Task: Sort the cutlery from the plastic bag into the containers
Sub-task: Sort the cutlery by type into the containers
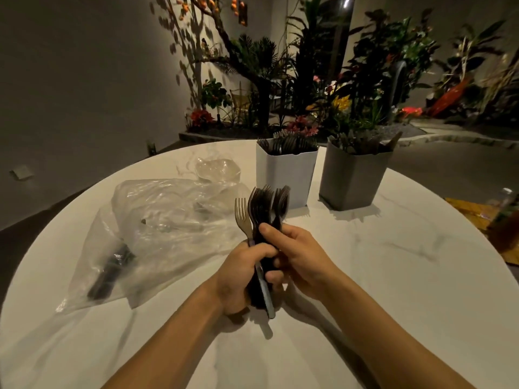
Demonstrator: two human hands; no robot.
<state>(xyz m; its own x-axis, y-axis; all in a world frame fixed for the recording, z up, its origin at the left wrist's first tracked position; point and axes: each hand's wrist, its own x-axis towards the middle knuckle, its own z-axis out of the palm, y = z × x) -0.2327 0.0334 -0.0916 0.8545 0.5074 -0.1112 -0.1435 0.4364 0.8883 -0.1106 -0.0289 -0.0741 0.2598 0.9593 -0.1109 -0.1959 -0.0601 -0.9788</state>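
between my curled fingers (261,252) i see a bundle of forks (262,206), tines up, gripped by left hand (238,279) and right hand (302,256), plastic bag (168,214) just left.

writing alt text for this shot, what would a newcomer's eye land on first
First, the bunch of dark forks held upright at centre, with the left hand and right hand both curled round the handles. Just behind stand a white container and a grey container, each stuffed with cutlery. To the left, a crumpled clear plastic bag lies on the pale round table.
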